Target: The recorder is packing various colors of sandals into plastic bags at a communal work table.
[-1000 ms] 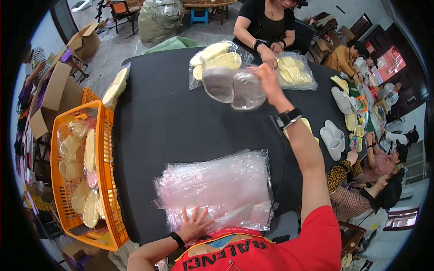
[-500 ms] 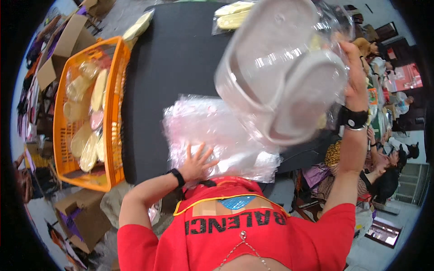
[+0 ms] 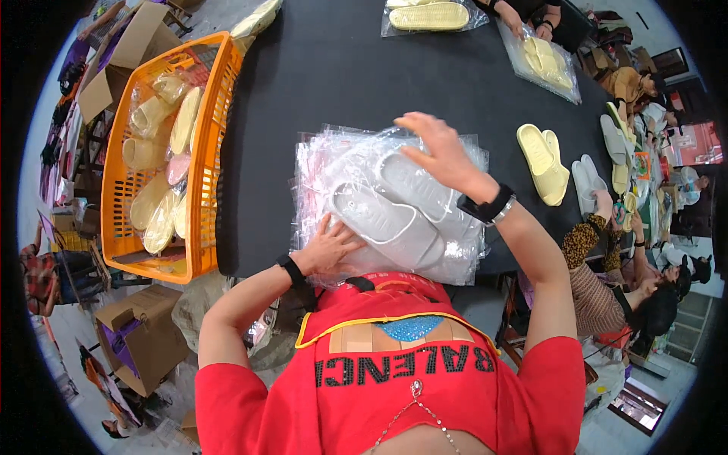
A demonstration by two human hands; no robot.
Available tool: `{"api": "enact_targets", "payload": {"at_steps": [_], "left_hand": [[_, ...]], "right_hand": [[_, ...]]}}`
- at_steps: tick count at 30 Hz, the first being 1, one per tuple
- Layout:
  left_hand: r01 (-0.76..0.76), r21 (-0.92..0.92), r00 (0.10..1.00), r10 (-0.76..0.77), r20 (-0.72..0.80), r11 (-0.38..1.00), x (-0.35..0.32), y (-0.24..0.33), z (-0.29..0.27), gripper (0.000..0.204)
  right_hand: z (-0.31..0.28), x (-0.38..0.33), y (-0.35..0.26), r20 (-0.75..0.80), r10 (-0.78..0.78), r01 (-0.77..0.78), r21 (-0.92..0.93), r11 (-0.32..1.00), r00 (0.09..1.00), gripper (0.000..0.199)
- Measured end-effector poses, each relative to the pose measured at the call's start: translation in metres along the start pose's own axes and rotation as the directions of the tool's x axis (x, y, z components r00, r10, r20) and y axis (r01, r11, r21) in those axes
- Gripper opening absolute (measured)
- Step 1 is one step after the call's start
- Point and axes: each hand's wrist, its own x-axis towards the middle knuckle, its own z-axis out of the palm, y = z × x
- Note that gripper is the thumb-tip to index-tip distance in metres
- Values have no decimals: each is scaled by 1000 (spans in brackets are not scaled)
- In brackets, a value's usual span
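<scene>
A pair of light grey slide slippers (image 3: 383, 220) lies side by side in a clear plastic bag, on top of a stack of clear, pinkish plastic bags (image 3: 309, 171) in front of me. My left hand (image 3: 327, 250) rests flat on the stack with its fingers spread, the fingertips beside the nearer-left slipper. Over the far edge of the bagged pair hovers my right hand (image 3: 446, 155), fingers stretched out and thumb apart from them. Nothing shows in its grasp. Its palm side is hidden.
An orange basket (image 3: 205, 152) of bagged yellow slippers stands left of the black table (image 3: 334, 68). Yellow slippers (image 3: 544, 163) and grey ones (image 3: 588, 182) lie at right. A co-worker's hands (image 3: 523, 26) handle a bagged yellow pair (image 3: 542, 64) at far right. A cardboard box (image 3: 144, 334) sits lower left.
The grey pair, held up at the right by my right hand, has come down onto the bag stack. My right hand has let go and moved left. My left hand stays on the stack.
</scene>
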Motion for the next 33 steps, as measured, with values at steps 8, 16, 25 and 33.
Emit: {"api": "enact_targets", "payload": {"at_steps": [8, 16, 25, 33], "left_hand": [[303, -533, 942, -162, 294, 790, -5, 16, -72, 43], [315, -600, 590, -647, -483, 735, 55, -65, -93, 44], [337, -760, 725, -668, -168, 556, 71, -64, -107, 14], [96, -936, 719, -674, -169, 337, 26, -45, -114, 16]], "right_hand": [[-24, -147, 30, 207, 618, -645, 100, 758, 758, 37], [25, -231, 27, -12, 936, -870, 365, 331, 351, 55], [22, -212, 35, 172, 937, -726, 679, 112, 305, 60], [10, -198, 25, 161, 899, -810, 518, 275, 407, 49]]}}
